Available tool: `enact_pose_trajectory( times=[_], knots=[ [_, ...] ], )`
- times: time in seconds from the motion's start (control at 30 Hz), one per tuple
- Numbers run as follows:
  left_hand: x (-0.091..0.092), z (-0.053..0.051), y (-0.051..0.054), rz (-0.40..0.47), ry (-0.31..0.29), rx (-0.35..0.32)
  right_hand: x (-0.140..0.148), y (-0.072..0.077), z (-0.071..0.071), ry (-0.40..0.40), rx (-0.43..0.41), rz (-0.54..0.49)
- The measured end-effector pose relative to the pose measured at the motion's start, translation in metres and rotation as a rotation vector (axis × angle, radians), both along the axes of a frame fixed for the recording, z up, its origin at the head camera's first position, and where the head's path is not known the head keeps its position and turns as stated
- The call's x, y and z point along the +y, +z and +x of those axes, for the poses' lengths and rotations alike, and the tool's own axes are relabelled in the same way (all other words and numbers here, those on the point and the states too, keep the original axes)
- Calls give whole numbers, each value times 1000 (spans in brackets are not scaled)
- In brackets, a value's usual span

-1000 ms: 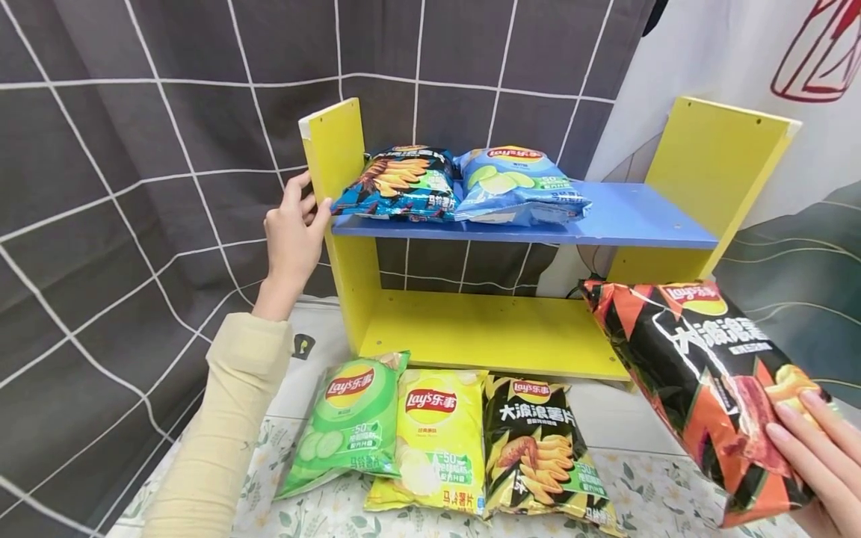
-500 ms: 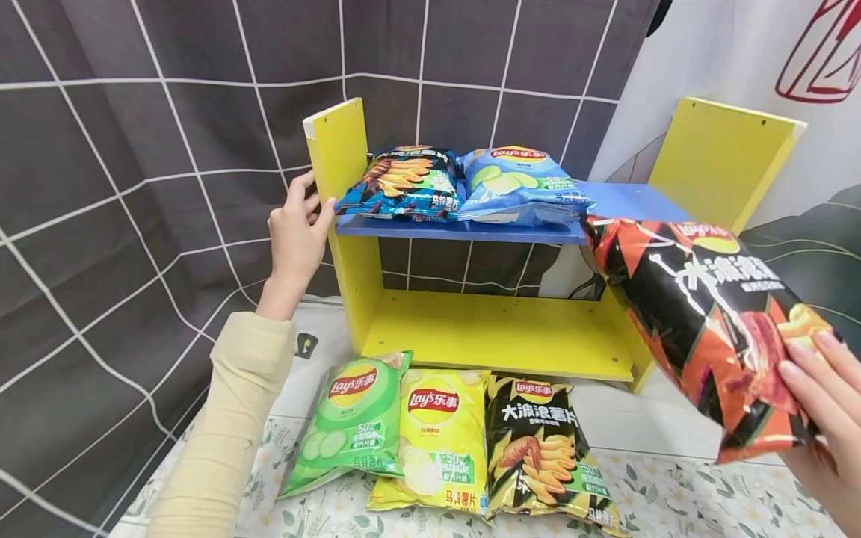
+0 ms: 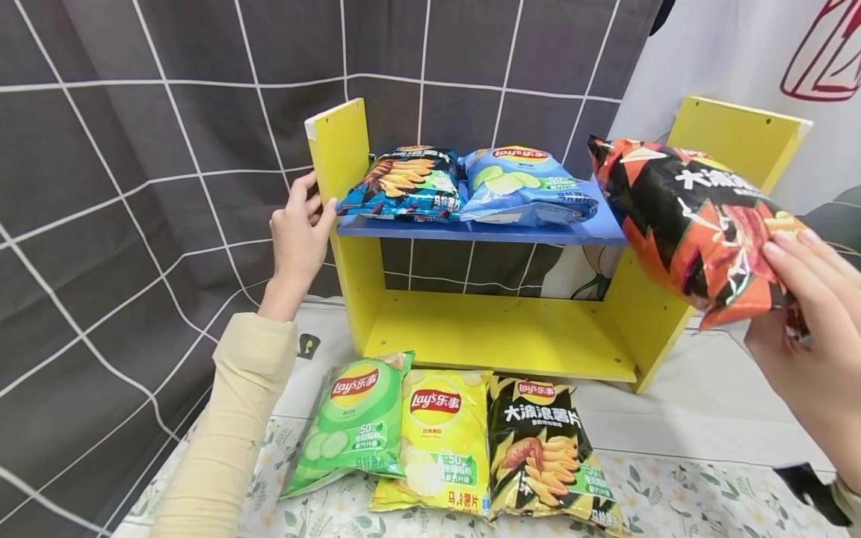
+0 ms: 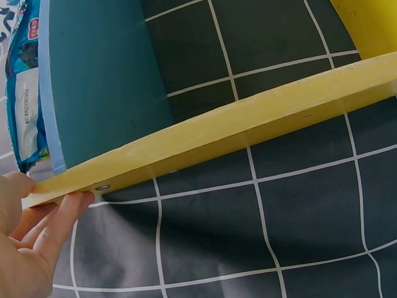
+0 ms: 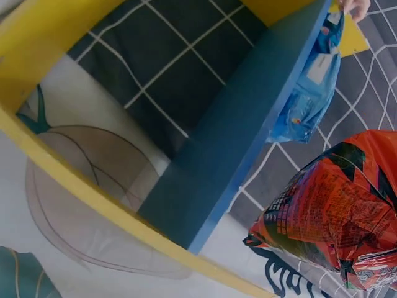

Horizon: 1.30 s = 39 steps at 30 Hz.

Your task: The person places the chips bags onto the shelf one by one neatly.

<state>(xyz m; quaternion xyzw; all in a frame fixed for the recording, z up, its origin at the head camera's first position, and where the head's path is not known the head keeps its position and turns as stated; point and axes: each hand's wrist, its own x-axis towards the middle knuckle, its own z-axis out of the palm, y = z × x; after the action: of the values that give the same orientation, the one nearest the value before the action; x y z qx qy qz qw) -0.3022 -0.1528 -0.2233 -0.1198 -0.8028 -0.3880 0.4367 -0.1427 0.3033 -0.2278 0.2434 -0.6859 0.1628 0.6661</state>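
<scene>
At three o'clock in the head view, the right hand [image 3: 817,306] pinches the glossy black-and-orange chip bag [image 3: 693,232] by its four-o'clock end; at nine, the left hand [image 3: 299,232] grips the flat yellow side panel [image 3: 339,153] — a useful brace. Over the flat blue shelf [image 3: 608,224], best keep the bag level — clear of the puffy light-blue chip bag [image 3: 525,193].

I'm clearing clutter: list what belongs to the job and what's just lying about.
Likely in the job:
orange-black chip bag, in the right grip
shelf, held by the left grip
dark blue bag and light blue bag, on the shelf
green bag, yellow bag, black-gold bag, in front

Likely just surroundings:
grid curtain
floral cloth
</scene>
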Motion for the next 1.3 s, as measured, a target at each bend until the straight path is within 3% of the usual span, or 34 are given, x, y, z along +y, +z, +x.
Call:
enact_pose_trajectory(
  times=[0.17, 0.23, 0.43, 0.67, 0.8, 0.97, 1.3],
  knots=[
    [0, 0, 0, -2, 5, 0, -10, 15, -11, -29, 13, -8],
    [0, 0, 0, -3, 8, -3, -14, 20, -18, -23, 52, -14],
    [0, 0, 0, 1, 6, -11, -18, 29, -42, -127, 169, -39],
    [0, 0, 0, 0, -2, -12, -11, 33, -59, -242, 65, -15],
    [0, 0, 0, 0, -5, -14, -6, 33, -69, -264, 8, -10],
    [-1, -1, -1, -2, -5, -15, 2, 33, -79, -310, -87, 74],
    [-1, -3, -1, 5, -10, -15, 5, 37, -92, -374, -184, 153]
  ],
)
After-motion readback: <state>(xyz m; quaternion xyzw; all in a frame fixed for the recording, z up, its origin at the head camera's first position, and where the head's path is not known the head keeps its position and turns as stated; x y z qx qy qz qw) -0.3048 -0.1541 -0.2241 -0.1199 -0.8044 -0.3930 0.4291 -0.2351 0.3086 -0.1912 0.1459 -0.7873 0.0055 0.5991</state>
